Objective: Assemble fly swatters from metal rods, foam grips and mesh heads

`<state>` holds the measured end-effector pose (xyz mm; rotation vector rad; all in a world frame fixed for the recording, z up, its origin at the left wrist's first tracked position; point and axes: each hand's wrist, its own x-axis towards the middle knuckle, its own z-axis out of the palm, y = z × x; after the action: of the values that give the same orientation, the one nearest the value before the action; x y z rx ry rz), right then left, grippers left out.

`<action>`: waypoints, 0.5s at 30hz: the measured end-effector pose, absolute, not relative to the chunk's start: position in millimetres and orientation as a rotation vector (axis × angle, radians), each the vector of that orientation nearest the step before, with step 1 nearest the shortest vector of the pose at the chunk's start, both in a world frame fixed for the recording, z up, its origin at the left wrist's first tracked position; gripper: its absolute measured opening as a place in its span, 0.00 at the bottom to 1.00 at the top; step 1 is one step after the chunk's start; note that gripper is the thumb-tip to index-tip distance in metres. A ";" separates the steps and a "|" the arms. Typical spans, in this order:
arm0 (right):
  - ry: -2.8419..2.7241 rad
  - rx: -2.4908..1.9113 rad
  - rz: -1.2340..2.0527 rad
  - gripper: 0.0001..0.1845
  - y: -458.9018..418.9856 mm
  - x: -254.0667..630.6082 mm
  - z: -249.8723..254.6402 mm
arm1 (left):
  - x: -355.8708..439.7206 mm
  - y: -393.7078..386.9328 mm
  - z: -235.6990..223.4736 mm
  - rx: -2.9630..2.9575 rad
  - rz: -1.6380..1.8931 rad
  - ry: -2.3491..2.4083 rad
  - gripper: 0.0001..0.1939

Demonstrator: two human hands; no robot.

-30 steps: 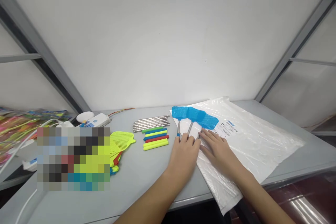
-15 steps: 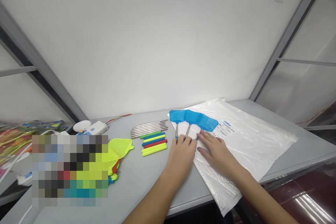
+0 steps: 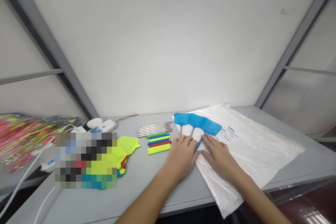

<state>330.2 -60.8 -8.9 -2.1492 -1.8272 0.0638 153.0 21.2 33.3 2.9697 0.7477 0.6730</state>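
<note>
Several blue plastic fly swatters [image 3: 197, 123] lie in an overlapping row on a large clear plastic bag [image 3: 252, 147], their mesh heads pointing away from me. Their metal handles run toward my hands. My left hand [image 3: 181, 156] curls over the handles, and one blue grip [image 3: 196, 145] shows beside it. My right hand [image 3: 218, 156] lies flat with spread fingers on the bag, its fingertips next to the handles. A printed label [image 3: 229, 133] sits on the bag right of the swatter heads.
Left of the bag lie steel rods [image 3: 154, 129] and coloured handle grips [image 3: 159, 143]. Further left are yellow-green swatters [image 3: 128, 146], partly behind a pixelated patch [image 3: 86, 161]. A power strip [image 3: 103, 126] and a colourful heap [image 3: 23, 136] lie beyond, on the grey table [image 3: 147, 196].
The swatter handles have drawn closer together under my left hand, and a blue grip now shows between my hands. The whole view has shifted slightly as my head moved.
</note>
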 end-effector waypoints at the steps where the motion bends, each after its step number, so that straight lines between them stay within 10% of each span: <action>1: -1.822 -2.145 0.046 0.32 -61.2 330.4 -10.3 | 144.8 22.4 37.3 2.944 0.689 0.744 0.10; 15: -2.318 -1.743 -0.074 0.22 -7.6 288.5 57.5 | 30.1 27.9 26.6 2.917 0.666 1.098 0.10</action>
<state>288.5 -7.6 57.5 -1.7434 -2.3178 -0.0737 30.1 27.9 26.6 2.9166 1.0985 0.6657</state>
